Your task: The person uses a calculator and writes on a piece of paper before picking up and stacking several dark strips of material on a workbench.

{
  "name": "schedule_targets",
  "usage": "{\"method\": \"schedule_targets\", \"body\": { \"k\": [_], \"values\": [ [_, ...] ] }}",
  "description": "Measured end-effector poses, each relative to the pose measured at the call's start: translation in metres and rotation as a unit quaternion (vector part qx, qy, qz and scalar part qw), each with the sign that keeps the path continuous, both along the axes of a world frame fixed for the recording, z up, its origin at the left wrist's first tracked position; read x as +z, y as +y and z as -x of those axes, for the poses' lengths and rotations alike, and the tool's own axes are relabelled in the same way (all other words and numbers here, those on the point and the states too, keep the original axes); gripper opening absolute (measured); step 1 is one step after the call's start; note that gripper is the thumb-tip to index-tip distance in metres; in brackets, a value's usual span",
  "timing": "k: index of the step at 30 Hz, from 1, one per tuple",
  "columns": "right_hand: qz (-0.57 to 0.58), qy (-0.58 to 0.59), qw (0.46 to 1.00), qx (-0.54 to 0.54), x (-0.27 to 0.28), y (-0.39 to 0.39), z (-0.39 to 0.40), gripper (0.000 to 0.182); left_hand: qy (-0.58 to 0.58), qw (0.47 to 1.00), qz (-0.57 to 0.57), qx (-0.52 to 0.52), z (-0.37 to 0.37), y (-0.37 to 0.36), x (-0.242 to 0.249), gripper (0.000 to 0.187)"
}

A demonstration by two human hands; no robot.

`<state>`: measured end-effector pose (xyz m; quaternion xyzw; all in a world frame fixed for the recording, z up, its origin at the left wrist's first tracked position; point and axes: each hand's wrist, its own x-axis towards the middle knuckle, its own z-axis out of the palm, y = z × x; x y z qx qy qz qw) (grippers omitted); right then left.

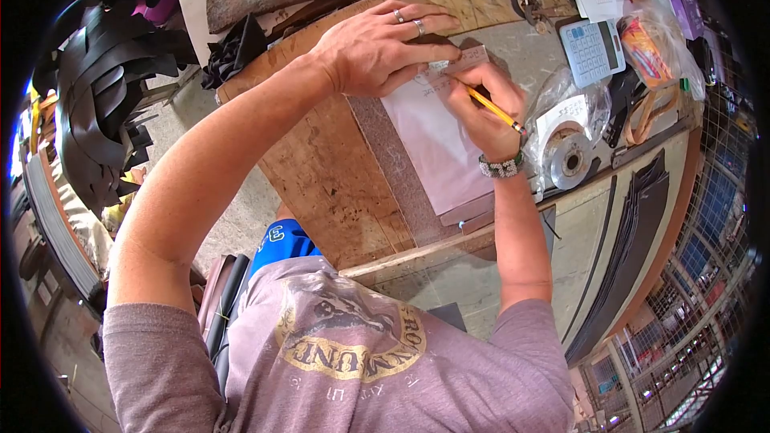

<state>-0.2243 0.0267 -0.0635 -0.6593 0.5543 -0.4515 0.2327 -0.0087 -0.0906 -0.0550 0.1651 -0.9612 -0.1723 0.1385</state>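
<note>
A yellow pencil (495,107) is gripped in my right hand (491,104), its tip hidden or very close to the top of a pale sheet of paper (441,156). Some handwriting shows near the upper part of that sheet. My left hand (389,44), with rings on two fingers, lies with fingers stretched out across the sheet's upper left edge and the board. Between the two hands, a small pale strip (468,58) with marks lies at the top of the sheet. A beaded bracelet (501,166) circles my right wrist.
Right of my right hand are a round metal spool (570,159) with clear plastic around it, a light blue calculator (590,52) and a plastic bag (659,32). Black strips (626,248) lie along the lower right. More black strips (112,88) hang at left.
</note>
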Motion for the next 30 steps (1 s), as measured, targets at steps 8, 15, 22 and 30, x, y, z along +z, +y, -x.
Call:
{"method": "schedule_targets", "body": {
  "k": [8, 15, 22, 30],
  "values": [
    [-0.051, -0.036, 0.998, -0.033, 0.0028, 0.0058, 0.0013, 0.008, -0.004, 1.000, 0.002, 0.000, -0.0017, 0.0001, -0.0019, 0.057],
    [-0.021, -0.007, 0.999, -0.029, 0.0001, 0.0030, 0.0014, 0.008, 0.005, 1.000, 0.003, -0.002, -0.0010, -0.0011, -0.0036, 0.053],
    [0.001, 0.001, 1.000, -0.031, -0.0022, 0.0004, 0.0003, 0.008, 0.014, 1.000, 0.004, 0.002, -0.0022, -0.0014, -0.0030, 0.053],
    [-0.012, -0.011, 0.998, -0.056, -0.0005, 0.0011, -0.0023, 0.010, 0.016, 1.000, 0.006, -0.010, -0.0015, -0.0028, -0.0014, 0.055]
  ]
}}
